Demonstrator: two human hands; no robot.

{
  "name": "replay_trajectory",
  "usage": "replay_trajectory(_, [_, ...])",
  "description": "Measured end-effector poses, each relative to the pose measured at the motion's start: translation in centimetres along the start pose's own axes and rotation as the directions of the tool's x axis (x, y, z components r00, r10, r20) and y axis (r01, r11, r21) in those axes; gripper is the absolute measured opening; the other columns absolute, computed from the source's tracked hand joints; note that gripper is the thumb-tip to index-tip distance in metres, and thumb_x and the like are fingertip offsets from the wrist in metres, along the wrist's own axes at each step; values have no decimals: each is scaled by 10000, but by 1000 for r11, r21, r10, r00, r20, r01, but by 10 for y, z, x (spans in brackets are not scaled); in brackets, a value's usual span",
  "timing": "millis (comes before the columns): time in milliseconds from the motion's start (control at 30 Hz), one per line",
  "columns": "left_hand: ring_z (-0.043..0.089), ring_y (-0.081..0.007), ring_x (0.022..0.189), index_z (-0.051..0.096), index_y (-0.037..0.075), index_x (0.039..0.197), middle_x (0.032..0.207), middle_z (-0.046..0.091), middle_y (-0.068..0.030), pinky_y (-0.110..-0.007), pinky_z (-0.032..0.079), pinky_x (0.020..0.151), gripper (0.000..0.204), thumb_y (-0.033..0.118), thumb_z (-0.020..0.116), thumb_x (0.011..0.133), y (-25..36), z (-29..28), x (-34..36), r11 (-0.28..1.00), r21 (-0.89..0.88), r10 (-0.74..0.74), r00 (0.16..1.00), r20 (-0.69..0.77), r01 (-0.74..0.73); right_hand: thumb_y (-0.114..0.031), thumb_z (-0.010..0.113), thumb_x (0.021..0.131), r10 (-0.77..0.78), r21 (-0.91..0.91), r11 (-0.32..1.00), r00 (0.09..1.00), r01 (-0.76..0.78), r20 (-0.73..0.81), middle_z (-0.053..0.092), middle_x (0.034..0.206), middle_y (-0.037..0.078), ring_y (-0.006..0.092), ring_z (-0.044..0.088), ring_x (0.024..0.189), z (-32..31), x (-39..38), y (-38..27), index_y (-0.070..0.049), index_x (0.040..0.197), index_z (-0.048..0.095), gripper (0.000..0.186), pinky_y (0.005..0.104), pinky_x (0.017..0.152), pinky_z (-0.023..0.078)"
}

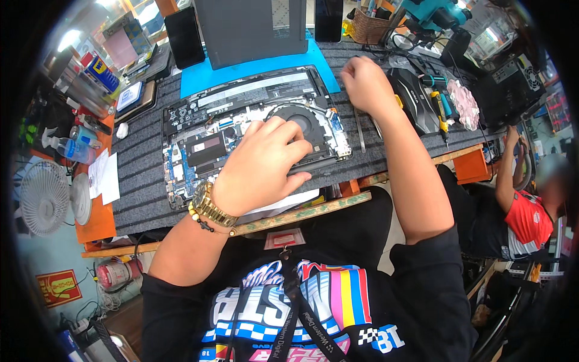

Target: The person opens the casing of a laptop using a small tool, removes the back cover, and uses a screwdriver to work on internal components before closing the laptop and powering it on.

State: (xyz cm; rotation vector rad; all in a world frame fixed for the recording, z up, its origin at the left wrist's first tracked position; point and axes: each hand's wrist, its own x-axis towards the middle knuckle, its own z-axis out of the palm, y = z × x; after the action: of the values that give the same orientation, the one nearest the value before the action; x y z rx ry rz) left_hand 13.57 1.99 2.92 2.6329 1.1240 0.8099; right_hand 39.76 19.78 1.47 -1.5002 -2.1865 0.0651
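Observation:
An opened laptop base [335, 136] lies on the grey ribbed mat, its insides facing up. A long black battery [241, 96] fills its far side, and a round cooling fan [304, 123] sits right of its middle. My left hand [262, 160] is over the board, palm down, with bent fingers apart and the thumb toward the near edge; what lies under it is hidden. Beyond the base's right corner, my right hand [369, 84] is closed low over the mat, its fingertips mostly hidden. Thin metal tweezers [360, 131] lie between the base and my right forearm.
A grey laptop panel [253, 30] stands on a blue mat [325, 63] at the back. Right of my forearm are a black box-like item [413, 99] and a yellow-black screwdriver [442, 117]. A fan [45, 196] stands left. Another person [525, 217] sits far right.

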Motion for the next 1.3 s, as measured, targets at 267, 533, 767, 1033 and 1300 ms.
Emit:
replay_trajectory(267, [632, -291, 1094, 743, 103, 1081, 1100, 662, -56, -436, 463, 965, 398, 207, 937, 749, -1, 0, -1, 1000, -3, -11, 1000, -17, 11, -223, 669, 995, 53, -119, 991, 998, -55, -22, 720, 1245, 157, 380, 696, 1190, 25, 32, 17, -66, 1087, 775, 210, 510, 1010, 575])
replay_trajectory(533, [659, -323, 1091, 751, 70, 1159, 1109, 720, -95, -442, 489, 973, 370, 289, 867, 884, -17, -13, -2, 975, 131, -156, 975, -157, 177, -205, 750, 979, 134, 247, 962, 989, -116, -60, 758, 893, 145, 313, 724, 807, -32, -37, -12, -2, 1040, 750, 211, 418, 783, 568])
replay_trajectory(767, [699, -388, 1167, 738, -10, 1248, 1213, 742, -198, -459, 549, 1012, 434, 305, 812, 958, -42, -29, -1, 914, 169, -335, 922, -193, 368, -118, 715, 1023, 345, 551, 745, 924, -376, 165, 724, 839, 32, 85, 613, 715, -52, -120, -21, 23, 1058, 749, 150, 282, 671, 507])
replay_trajectory(1033, [695, -377, 1236, 721, -1, 1313, 1295, 725, -211, -450, 541, 1061, 477, 356, 784, 1004, -68, -21, -7, 864, 187, -432, 879, -203, 468, -12, 749, 953, 158, 595, 797, 987, -109, -30, 720, 926, 62, 115, 586, 701, -34, -172, -31, 13, 1104, 769, 154, 280, 674, 503])
replay_trajectory(1300, [699, -385, 1196, 734, 8, 1272, 1261, 730, -196, -455, 545, 1043, 430, 306, 809, 971, -55, -17, -2, 902, 218, -335, 922, -193, 373, 12, 747, 915, 134, 550, 833, 986, -59, -97, 713, 942, 72, 125, 575, 685, -30, -179, -28, 2, 1100, 767, 186, 285, 645, 492])
